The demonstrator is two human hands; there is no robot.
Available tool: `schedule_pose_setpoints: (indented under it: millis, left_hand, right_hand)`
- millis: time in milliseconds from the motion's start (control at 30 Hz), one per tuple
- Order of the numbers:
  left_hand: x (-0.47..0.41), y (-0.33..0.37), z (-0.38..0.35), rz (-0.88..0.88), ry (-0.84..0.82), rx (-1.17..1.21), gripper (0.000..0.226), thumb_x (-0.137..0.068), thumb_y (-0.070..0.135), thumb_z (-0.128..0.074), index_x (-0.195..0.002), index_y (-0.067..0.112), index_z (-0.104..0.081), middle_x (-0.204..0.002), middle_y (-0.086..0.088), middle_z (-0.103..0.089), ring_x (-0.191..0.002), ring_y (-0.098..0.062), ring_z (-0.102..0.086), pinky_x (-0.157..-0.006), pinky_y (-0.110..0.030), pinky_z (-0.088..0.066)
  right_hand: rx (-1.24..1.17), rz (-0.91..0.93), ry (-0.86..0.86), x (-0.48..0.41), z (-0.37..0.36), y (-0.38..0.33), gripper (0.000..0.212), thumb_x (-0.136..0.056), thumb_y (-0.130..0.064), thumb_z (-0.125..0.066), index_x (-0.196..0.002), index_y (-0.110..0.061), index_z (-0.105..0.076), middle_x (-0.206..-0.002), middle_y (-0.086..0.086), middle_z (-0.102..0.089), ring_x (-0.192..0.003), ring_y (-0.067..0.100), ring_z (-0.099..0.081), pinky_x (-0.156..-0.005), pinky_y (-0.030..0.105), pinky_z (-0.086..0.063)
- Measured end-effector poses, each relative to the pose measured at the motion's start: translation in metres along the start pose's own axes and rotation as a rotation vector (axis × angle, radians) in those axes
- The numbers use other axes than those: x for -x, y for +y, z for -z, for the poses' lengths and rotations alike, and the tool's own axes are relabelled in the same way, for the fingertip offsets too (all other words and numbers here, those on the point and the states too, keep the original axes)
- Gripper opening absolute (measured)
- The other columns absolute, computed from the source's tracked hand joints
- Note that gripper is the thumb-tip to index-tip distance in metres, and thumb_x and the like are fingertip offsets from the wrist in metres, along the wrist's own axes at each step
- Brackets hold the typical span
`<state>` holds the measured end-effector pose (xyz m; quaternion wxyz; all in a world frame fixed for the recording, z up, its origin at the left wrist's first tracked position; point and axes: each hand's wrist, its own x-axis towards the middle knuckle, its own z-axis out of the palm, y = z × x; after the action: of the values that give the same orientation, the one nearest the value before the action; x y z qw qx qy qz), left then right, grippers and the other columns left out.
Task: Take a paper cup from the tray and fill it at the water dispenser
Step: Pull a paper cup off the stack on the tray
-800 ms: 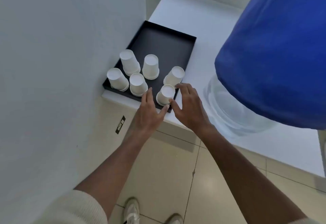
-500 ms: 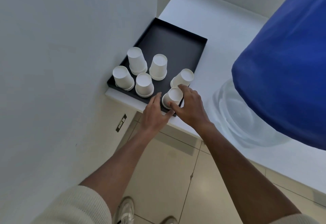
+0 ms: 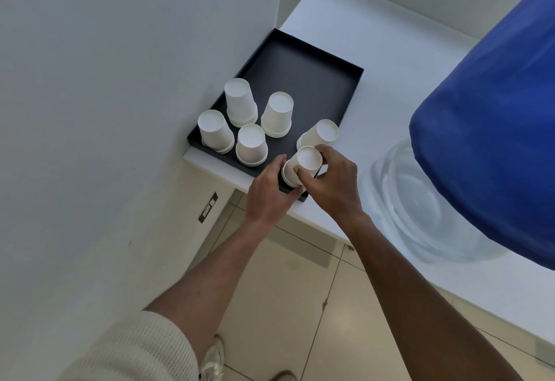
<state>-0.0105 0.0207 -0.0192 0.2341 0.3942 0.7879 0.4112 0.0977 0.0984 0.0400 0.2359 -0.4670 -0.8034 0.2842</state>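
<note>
A black tray [image 3: 303,62] lies on a white counter and holds several short stacks of white paper cups, all upside down. Both hands are on the nearest cup stack [image 3: 301,164] at the tray's front right corner. My right hand [image 3: 333,185] pinches the top cup from the right, thumb and fingers around its base. From the left, my left hand [image 3: 270,194] holds the bottom of that same stack. The water dispenser's blue bottle [image 3: 492,146] fills the right side, sitting on a clear neck [image 3: 417,209].
Another cup stack [image 3: 319,136] leans just behind the held one; three more cup stacks [image 3: 250,146] stand to the left. A white wall [image 3: 105,110] runs close along the tray's left side. Tiled floor and my shoes show below the white counter edge [image 3: 210,163].
Both hands closed in on the front right stack. The right hand's fingers now wrap the top cup, and the left hand presses the stack's bottom. The camera moved closer.
</note>
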Motion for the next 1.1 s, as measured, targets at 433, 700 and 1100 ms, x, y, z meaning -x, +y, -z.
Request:
schedule_pose_setpoints:
  millis: [433, 700, 1100]
  left_hand:
    - [-0.001, 0.007, -0.002, -0.008, 0.057, -0.043, 0.076, -0.072, 0.035, -0.090, -0.137, 0.021, -0.053, -0.118, 0.002, -0.075, -0.106, -0.030, -0.069, -0.081, -0.042, -0.057]
    - [-0.001, 0.011, 0.000, -0.035, 0.061, -0.022, 0.086, -0.073, 0.035, -0.087, -0.146, 0.017, -0.046, -0.120, 0.001, -0.078, -0.106, -0.035, -0.072, -0.082, -0.046, -0.059]
    - [0.000, 0.005, 0.002, -0.091, 0.080, 0.039, 0.084, -0.075, 0.019, -0.080, -0.146, 0.013, -0.036, -0.107, 0.004, -0.079, -0.088, -0.036, -0.072, -0.073, -0.049, -0.057]
  right_hand:
    - [-0.014, 0.009, 0.096, 0.002, -0.001, -0.001, 0.037, -0.080, -0.024, -0.085, -0.106, -0.003, -0.069, -0.098, 0.011, -0.075, -0.087, 0.032, -0.068, -0.076, 0.052, -0.059]
    - [-0.010, -0.025, 0.032, 0.003, -0.009, 0.003, 0.068, -0.082, -0.023, -0.083, -0.140, -0.003, -0.054, -0.128, 0.014, -0.066, -0.114, 0.033, -0.063, -0.098, 0.035, -0.051]
    - [-0.209, -0.204, 0.042, 0.006, -0.041, 0.012, 0.109, -0.067, -0.023, -0.094, -0.152, -0.017, -0.026, -0.108, -0.016, -0.065, -0.102, 0.023, -0.064, -0.088, 0.033, -0.051]
